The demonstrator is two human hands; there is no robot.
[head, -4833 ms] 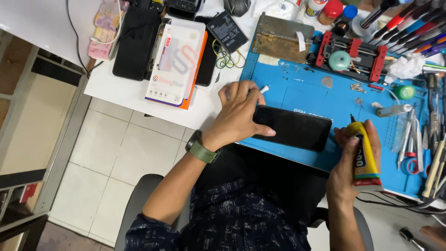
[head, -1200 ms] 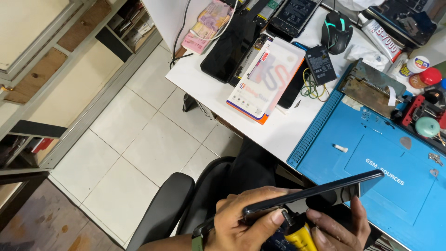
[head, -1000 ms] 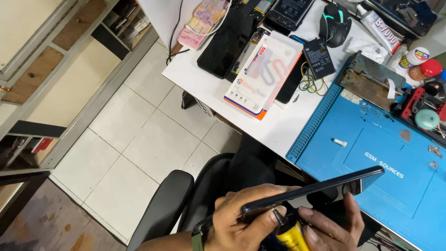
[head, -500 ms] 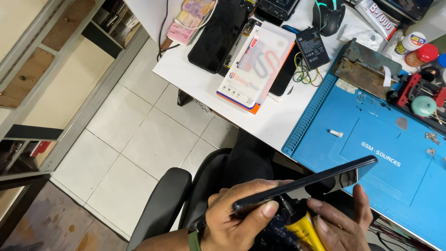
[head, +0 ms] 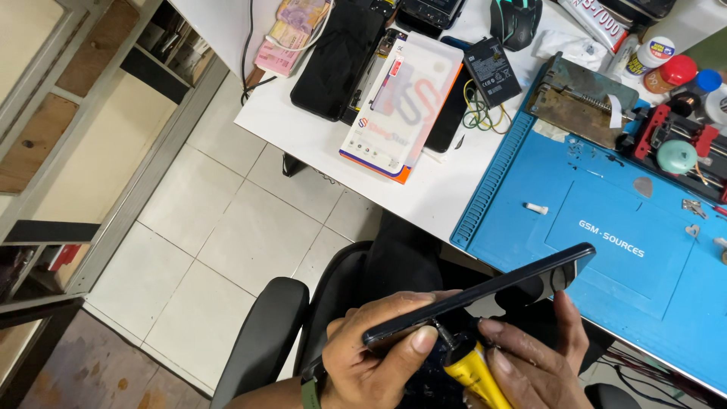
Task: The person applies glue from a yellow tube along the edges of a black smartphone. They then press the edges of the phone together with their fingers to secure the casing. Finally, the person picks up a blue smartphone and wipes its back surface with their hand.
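My left hand (head: 379, 356) holds a black smartphone (head: 485, 291) edge-on above my lap, thumb on its near edge. My right hand (head: 534, 363) grips a yellow glue tube (head: 473, 373) with its dark nozzle touching the phone's lower edge. Both hands sit at the bottom of the head view, in front of the blue work mat (head: 606, 235).
The white desk (head: 303, 129) carries a flat white and orange box (head: 401, 102), a black phone (head: 337, 64), a battery (head: 492, 72), a mouse (head: 519, 19), a red clamp jig (head: 674, 144) and a small white cap (head: 536, 207). A black chair (head: 265, 341) stands over the tiled floor.
The phone was lifted off the blue mat and brought toward my lap. In the last second the view shifted slightly and the tube nozzle stayed against the phone's edge.
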